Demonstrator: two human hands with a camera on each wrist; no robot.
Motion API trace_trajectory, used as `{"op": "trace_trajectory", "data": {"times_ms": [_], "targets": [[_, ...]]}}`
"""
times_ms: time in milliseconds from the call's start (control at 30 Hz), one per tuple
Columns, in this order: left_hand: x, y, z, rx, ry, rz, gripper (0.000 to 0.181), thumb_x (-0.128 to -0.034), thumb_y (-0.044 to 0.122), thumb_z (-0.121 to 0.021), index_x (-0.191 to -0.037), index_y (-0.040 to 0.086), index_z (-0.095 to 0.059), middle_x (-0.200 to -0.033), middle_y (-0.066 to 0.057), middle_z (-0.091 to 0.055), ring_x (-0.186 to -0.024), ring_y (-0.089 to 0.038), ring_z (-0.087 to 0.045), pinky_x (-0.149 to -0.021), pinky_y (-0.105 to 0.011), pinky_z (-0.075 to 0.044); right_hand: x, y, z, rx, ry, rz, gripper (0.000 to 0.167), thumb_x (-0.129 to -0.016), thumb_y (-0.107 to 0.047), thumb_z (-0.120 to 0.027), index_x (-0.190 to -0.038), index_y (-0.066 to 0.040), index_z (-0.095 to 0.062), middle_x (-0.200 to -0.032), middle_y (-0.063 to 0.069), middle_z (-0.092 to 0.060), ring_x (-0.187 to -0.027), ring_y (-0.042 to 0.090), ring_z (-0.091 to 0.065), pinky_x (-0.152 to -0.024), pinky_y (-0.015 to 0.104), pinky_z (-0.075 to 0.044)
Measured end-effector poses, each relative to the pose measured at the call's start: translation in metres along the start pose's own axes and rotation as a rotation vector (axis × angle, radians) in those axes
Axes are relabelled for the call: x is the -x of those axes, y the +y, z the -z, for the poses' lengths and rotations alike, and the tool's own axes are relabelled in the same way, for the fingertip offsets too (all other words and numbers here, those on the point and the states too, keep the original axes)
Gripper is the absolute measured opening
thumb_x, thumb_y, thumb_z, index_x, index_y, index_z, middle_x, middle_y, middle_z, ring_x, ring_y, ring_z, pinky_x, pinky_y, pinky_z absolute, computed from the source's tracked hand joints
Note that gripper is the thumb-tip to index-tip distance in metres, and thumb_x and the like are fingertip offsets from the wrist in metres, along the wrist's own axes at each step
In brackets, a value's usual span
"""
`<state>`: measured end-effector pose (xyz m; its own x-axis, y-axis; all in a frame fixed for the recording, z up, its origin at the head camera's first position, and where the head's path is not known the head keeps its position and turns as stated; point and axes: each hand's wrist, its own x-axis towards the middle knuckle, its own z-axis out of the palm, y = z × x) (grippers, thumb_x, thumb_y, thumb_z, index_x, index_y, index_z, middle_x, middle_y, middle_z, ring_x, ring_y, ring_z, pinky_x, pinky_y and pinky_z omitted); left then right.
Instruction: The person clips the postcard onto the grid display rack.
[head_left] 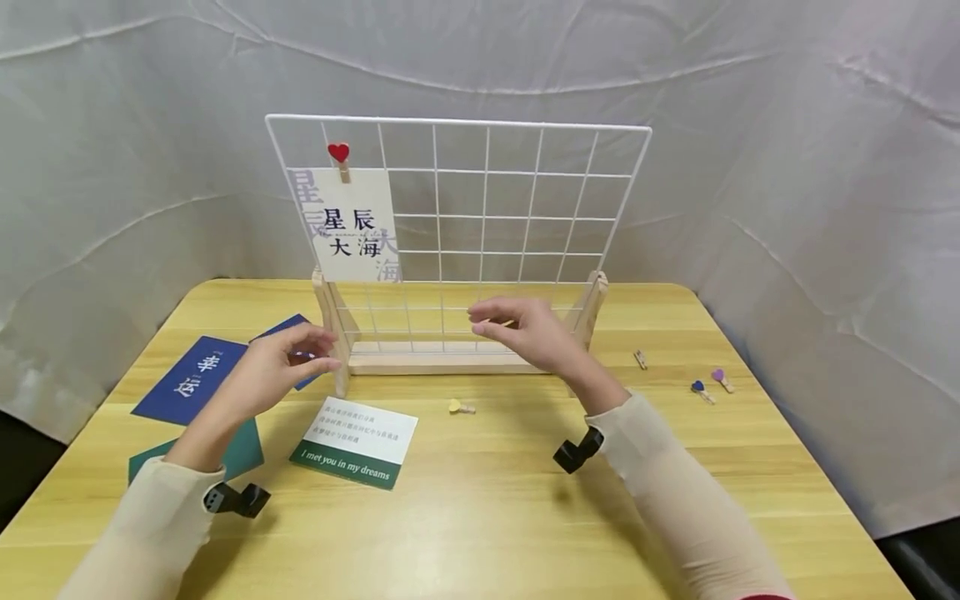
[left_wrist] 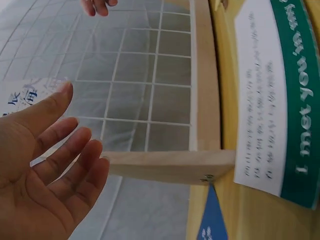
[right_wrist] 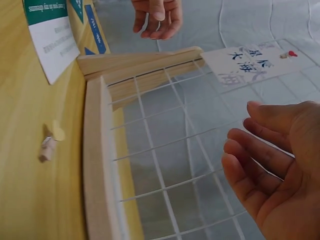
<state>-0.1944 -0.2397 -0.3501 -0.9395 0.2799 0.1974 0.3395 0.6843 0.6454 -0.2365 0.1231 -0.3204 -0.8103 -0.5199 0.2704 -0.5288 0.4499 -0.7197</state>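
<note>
**Pale cloth (head_left: 465,67) behind, wood-grain table (head_left: 487,517) below: nothing in either grasp**

The cloth is creased; the tabletop is smooth and yellow. At far left lie a flat blue card (head_left: 187,387) and a teal card (head_left: 243,450), the latter partly covered by the left forearm. The left hand (head_left: 273,367) is empty, thumb and fingers parted and gently curved, beside the stand's left upright. A white-and-green card (head_left: 352,437) lies flat, nearer the person than those fingertips, its long axis roughly left to right.

The white wire grid (head_left: 486,172) bears a lettered card (head_left: 348,229) at its left, fixed by a red heart clip (head_left: 339,152) with a wooden body. Below the grid runs a pale, straight-edged wooden base (head_left: 442,365).

Governing relation: the yellow heart clip (head_left: 462,407) lies in front of the base, toward the person and slightly left of the right fingertips, long axis roughly parallel to the base, heart end left. The right hand (head_left: 528,333) is nearer to it, empty, fingers loosely bent.

Further right: a small clip (head_left: 640,359), its top indistinct at this range, a blue heart clip (head_left: 702,392) and a purple heart clip (head_left: 722,380).
</note>
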Motion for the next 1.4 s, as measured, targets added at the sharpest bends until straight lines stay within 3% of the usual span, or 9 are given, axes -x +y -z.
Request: {"op": "trace_trajectory", "data": {"times_ms": [267,667,933,1400], "targets": [[0.008,-0.013,-0.009,-0.001,-0.113,-0.004,0.047,-0.0900,0.032,-0.072,-0.125,0.004,-0.061,-0.113,-0.013,-0.064,-0.104,-0.031,-0.060,-0.092,-0.051,-0.049,0.010,0.017,-0.014,-0.041,-0.035,-0.031,0.028,-0.096,-0.020,-0.065,-0.121,-0.008,-0.068,-0.117,0.004,-0.068,-0.100,0.016,-0.064,-0.085,0.033,-0.053],[0.014,-0.027,-0.021,-0.023,-0.186,-0.015,0.048,-0.0883,0.031,-0.074,-0.126,0.003,-0.061,-0.117,-0.013,-0.064,-0.109,-0.032,-0.058,-0.092,-0.051,-0.048,0.023,0.046,-0.033,-0.080,-0.095,-0.051,0.035,-0.095,-0.017,-0.066,-0.125,0.000,-0.063,-0.120,0.010,-0.066,-0.102,0.020,-0.064,-0.090,0.038,-0.051],[0.016,-0.032,-0.026,-0.048,-0.268,-0.041,0.053,-0.0867,0.030,-0.076,-0.127,-0.001,-0.060,-0.117,-0.013,-0.064,-0.106,-0.032,-0.058,-0.090,-0.052,-0.049,0.029,0.056,-0.041,-0.080,-0.132,-0.091,0.036,-0.094,-0.022,-0.068,-0.124,-0.003,-0.064,-0.117,0.010,-0.068,-0.101,0.021,-0.064,-0.092,0.039,-0.050],[0.015,-0.040,-0.035,-0.132,-0.289,-0.008,0.054,-0.0816,0.029,-0.080,-0.126,0.003,-0.062,-0.124,-0.018,-0.061,-0.103,-0.031,-0.058,-0.090,-0.054,-0.047,0.026,0.066,-0.062,-0.043,-0.195,-0.123,0.035,-0.094,-0.022,-0.068,-0.123,-0.003,-0.065,-0.106,0.002,-0.069,-0.099,0.016,-0.062,-0.090,0.032,-0.049]]}}
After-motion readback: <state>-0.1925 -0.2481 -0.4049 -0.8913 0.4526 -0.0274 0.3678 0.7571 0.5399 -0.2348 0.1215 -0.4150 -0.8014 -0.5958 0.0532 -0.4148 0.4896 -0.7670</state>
